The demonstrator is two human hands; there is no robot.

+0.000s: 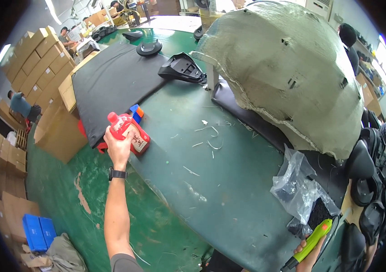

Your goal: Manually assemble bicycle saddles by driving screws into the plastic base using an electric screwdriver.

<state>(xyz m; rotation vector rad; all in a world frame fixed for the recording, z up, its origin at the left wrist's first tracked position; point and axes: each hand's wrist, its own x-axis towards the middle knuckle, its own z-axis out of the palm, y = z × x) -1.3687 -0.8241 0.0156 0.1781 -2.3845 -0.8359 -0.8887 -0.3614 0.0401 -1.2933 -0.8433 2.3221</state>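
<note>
The left hand [118,147] grips a red bottle [129,131] around its lower body, at the table [211,190] edge; it looks light, rigid plastic, smooth enough to slip. Low on the right, the right hand [308,256] clasps a stiff green tool [308,245]

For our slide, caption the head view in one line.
Left hand grips a red bottle at the green table; right hand holds a lime-green tool.

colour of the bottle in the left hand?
Red bottle, red cap, pale label; left hand grips it. Head view.
</note>
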